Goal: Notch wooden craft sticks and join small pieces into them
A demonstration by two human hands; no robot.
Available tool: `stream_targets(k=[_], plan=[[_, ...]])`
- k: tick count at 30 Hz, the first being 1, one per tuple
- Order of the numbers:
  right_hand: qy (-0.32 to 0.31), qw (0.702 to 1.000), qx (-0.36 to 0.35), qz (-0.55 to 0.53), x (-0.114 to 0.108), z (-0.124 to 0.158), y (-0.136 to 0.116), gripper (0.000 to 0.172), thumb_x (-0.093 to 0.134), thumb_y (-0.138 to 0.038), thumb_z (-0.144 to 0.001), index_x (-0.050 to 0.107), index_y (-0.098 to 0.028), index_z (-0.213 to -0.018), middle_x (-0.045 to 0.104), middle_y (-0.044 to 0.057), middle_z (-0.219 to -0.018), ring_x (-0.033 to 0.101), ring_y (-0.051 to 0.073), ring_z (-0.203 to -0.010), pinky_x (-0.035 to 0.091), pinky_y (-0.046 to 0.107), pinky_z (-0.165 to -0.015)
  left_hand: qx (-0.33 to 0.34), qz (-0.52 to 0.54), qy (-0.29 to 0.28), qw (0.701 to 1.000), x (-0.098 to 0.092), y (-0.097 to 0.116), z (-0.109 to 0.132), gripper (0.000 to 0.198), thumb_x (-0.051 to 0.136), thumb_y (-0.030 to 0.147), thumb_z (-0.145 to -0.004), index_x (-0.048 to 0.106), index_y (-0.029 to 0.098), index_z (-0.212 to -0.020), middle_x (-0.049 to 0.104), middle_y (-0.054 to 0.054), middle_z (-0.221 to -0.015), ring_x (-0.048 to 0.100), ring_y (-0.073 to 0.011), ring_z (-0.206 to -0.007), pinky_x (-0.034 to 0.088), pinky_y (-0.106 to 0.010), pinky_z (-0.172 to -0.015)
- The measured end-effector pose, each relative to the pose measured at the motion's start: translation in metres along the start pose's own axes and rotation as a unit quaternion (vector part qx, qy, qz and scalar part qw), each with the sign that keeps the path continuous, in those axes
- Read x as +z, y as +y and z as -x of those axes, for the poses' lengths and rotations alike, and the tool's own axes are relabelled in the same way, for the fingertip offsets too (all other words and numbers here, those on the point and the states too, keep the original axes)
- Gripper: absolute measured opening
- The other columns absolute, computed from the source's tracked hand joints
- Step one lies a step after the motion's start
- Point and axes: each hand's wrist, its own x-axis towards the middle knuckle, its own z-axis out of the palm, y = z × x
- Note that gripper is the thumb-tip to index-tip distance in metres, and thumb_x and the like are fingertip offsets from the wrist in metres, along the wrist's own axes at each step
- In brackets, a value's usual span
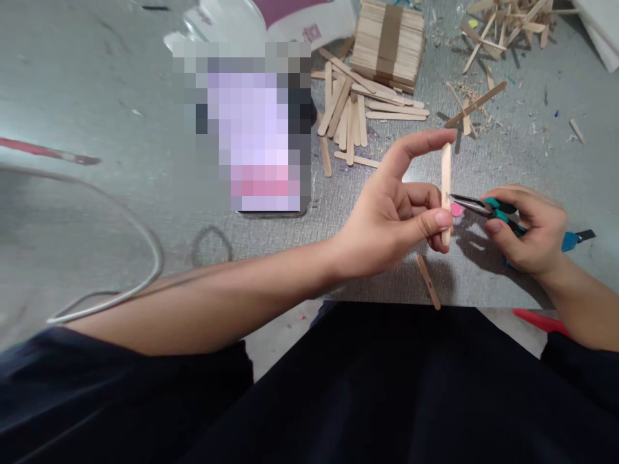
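Upright between the thumb and fingers of my left hand is a wooden craft stick, with the index finger reaching over its top end. A small dark mark shows near its middle. My right hand is closed around the green and black handles of a pair of pliers. The plier tips point left and meet the edge of the stick near that mark; whether they bite into it I cannot tell. Below my left hand, another craft stick with a dark mark lies by the table's front edge.
A banded bundle of craft sticks stands at the back, with loose sticks before it. Broken sticks and shavings lie at back right. A blue cutter is beyond my right hand. A white cable curves at left.
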Motion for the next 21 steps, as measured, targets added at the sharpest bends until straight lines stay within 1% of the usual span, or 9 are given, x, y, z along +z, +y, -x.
stream_targets(k=[3, 5, 7, 10, 13, 15, 17, 19, 21], plan=[[0.028, 0.999, 0.008, 0.017, 0.0027, 0.0002, 0.0, 0.024, 0.075, -0.047, -0.096, 0.076, -0.028, -0.11, 0.081, 0.005, -0.099, 0.078, 0.025, -0.086, 0.063, 0.042, -0.077, -0.029, 0.027, -0.019, 0.999, -0.0042, -0.0015, -0.0023, 0.086, 0.097, 0.031, -0.083, 0.051, 0.024, -0.155, 0.073, 0.003, -0.074, 0.075, -0.0195, -0.06, 0.063, -0.032, -0.063], [0.051, 0.998, 0.004, 0.026, 0.0046, 0.0002, -0.0008, 0.026, 0.077, -0.049, -0.094, 0.076, -0.028, -0.11, 0.081, 0.006, -0.099, 0.078, 0.026, -0.087, 0.063, 0.043, -0.078, -0.05, 0.033, -0.032, 0.998, -0.0061, -0.0027, -0.0028, 0.076, 0.097, 0.032, -0.082, 0.06, 0.024, -0.149, 0.072, 0.002, -0.074, 0.074, -0.0195, -0.061, 0.062, -0.032, -0.064], [0.065, 0.997, -0.013, 0.042, 0.0056, 0.0007, -0.0023, 0.029, 0.08, -0.048, -0.092, 0.076, -0.028, -0.112, 0.08, 0.006, -0.099, 0.078, 0.027, -0.089, 0.064, 0.045, -0.08, -0.06, 0.027, -0.049, 0.997, -0.0066, -0.0037, -0.0021, 0.064, 0.093, 0.032, -0.087, 0.065, 0.023, -0.144, 0.072, 0.0, -0.075, 0.073, -0.0181, -0.064, 0.061, -0.031, -0.066], [0.061, 0.995, -0.03, 0.073, 0.0054, 0.0021, -0.0053, 0.034, 0.082, -0.045, -0.091, 0.074, -0.03, -0.12, 0.08, 0.006, -0.103, 0.078, 0.028, -0.091, 0.064, 0.047, -0.081, -0.068, 0.021, -0.067, 0.995, -0.0048, -0.0044, 0.0003, 0.051, 0.085, 0.029, -0.095, 0.068, 0.02, -0.142, 0.072, -0.002, -0.077, 0.069, -0.0158, -0.069, 0.059, -0.03, -0.07], [0.034, 0.995, -0.014, 0.094, 0.0039, 0.0023, -0.0075, 0.032, 0.08, -0.042, -0.094, 0.072, -0.031, -0.122, 0.08, 0.008, -0.105, 0.077, 0.029, -0.093, 0.064, 0.048, -0.08, -0.071, 0.051, -0.033, 0.996, -0.0013, -0.0032, 0.0016, 0.051, 0.085, 0.023, -0.093, 0.068, 0.021, -0.141, 0.069, -0.001, -0.076, 0.065, -0.0145, -0.069, 0.056, -0.03, -0.072], [0.039, 0.995, 0.0, 0.093, 0.0031, 0.0012, -0.0071, 0.028, 0.079, -0.042, -0.094, 0.073, -0.029, -0.118, 0.081, 0.009, -0.104, 0.077, 0.029, -0.093, 0.064, 0.048, -0.08, -0.073, 0.086, 0.01, 0.994, 0.0009, -0.0011, 0.0005, 0.053, 0.085, 0.016, -0.089, 0.067, 0.023, -0.138, 0.066, 0.002, -0.074, 0.062, -0.0136, -0.067, 0.054, -0.029, -0.07], [0.058, 0.995, 0.021, 0.082, 0.0025, -0.0001, -0.0047, 0.028, 0.08, -0.045, -0.092, 0.075, -0.027, -0.113, 0.081, 0.009, -0.102, 0.077, 0.028, -0.091, 0.063, 0.047, -0.079, -0.085, 0.125, 0.039, 0.988, 0.0022, 0.0015, -0.0021, 0.049, 0.081, 0.009, -0.087, 0.067, 0.022, -0.131, 0.061, 0.004, -0.07, 0.058, -0.0118, -0.064, 0.052, -0.027, -0.068], [0.077, 0.993, 0.052, 0.068, 0.0019, -0.0006, -0.0011, 0.029, 0.08, -0.049, -0.092, 0.076, -0.026, -0.11, 0.081, 0.007, -0.101, 0.076, 0.026, -0.088, 0.062, 0.044, -0.077, -0.109, 0.164, 0.05, 0.979, 0.0023, 0.0035, -0.0049, 0.043, 0.076, 0.005, -0.084, 0.067, 0.022, -0.123, 0.057, 0.006, -0.068, 0.053, -0.0093, -0.06, 0.051, -0.025, -0.067], [0.079, 0.991, 0.093, 0.051, 0.0011, -0.0001, 0.0018, 0.028, 0.076, -0.049, -0.095, 0.076, -0.026, -0.11, 0.08, 0.005, -0.097, 0.075, 0.023, -0.083, 0.062, 0.041, -0.075, -0.136, 0.198, 0.045, 0.97, 0.0016, 0.0042, -0.007, 0.041, 0.075, 0.003, -0.081, 0.066, 0.022, -0.116, 0.054, 0.007, -0.068, 0.049, -0.0077, -0.057, 0.05, -0.024, -0.066]])
